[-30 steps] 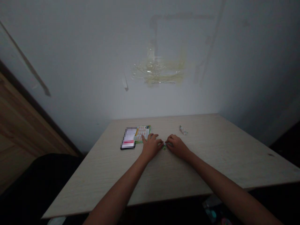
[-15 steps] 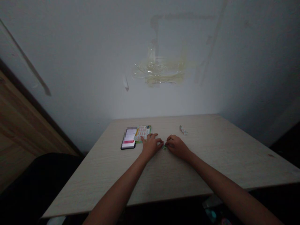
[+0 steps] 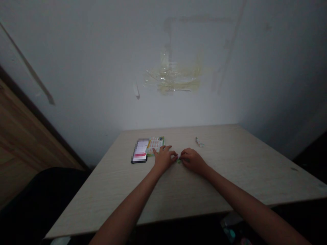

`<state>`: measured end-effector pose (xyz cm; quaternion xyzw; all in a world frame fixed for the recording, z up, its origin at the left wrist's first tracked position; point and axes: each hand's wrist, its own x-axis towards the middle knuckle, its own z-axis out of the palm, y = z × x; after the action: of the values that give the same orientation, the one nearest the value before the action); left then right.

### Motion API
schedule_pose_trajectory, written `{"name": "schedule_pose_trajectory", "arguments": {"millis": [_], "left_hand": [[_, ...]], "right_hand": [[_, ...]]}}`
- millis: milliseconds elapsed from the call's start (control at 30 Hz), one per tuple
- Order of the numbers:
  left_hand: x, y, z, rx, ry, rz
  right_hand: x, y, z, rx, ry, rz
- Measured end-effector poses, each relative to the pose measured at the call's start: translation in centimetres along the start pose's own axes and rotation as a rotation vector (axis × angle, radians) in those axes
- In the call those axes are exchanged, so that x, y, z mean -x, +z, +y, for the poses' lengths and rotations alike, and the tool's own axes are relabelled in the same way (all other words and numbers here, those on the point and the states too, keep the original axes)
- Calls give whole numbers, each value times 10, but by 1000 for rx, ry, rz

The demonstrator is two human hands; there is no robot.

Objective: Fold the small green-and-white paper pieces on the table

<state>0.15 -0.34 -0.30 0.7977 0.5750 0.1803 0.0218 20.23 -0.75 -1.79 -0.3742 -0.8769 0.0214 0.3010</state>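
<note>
A small green piece, too small to make out in kind, is between my hands low over the table. My left hand pinches at its left side with thumb and forefinger, the other fingers spread toward a printed leaflet. From the right, my right hand closes its fingertips on the same piece, its other fingers curled in. The fingertips hide part of the piece. Left of the leaflet, and touching or overlapping it, lies a phone with its lit screen blurred out.
A crumpled wrapper lies on the pale wooden table beyond my right hand. The table's back edge meets a wall with clear tape stuck on it. A dark shape stands at the left.
Both hands keep almost the same pose around the green piece. The whole view has shifted very slightly; the phone, leaflet and wrapper stay put on the table.
</note>
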Motion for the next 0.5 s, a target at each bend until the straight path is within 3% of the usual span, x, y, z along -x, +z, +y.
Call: {"name": "schedule_pose_trajectory", "arguments": {"millis": [500], "left_hand": [[-1,-3,1,15,-32,-61]], "right_hand": [[-1,2,0,-96,84,-5]]}}
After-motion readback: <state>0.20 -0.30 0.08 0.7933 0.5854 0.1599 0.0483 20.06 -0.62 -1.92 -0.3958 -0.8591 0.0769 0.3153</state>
